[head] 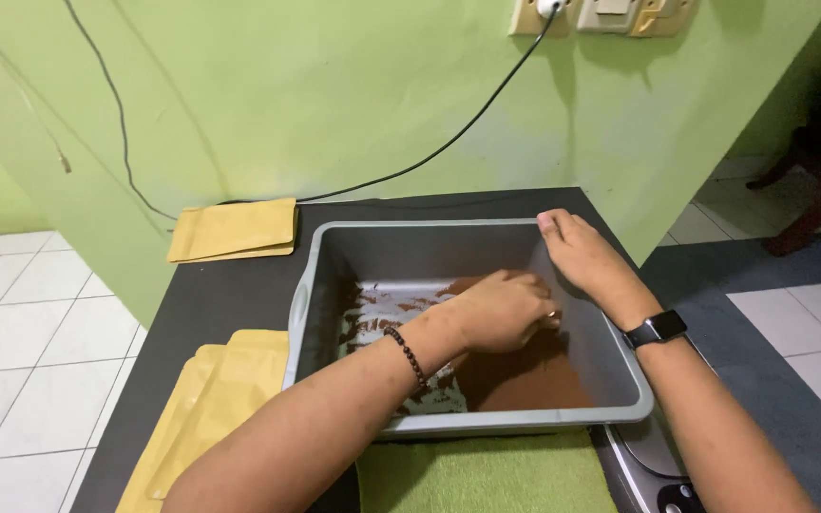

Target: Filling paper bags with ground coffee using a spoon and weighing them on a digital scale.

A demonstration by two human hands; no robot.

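Black table bears a grey tub [486, 418]; left hand [501, 309] cupped in brown powder [534, 375], right hand [577, 249] open.

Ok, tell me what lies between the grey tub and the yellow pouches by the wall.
Only bare dark tabletop separates the grey tub from those yellow pouches, in the head view.

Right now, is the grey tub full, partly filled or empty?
Partly filled. The grey tub holds brown powder heaped toward its right side, with bare floor showing on the left. The left hand reaches into it.
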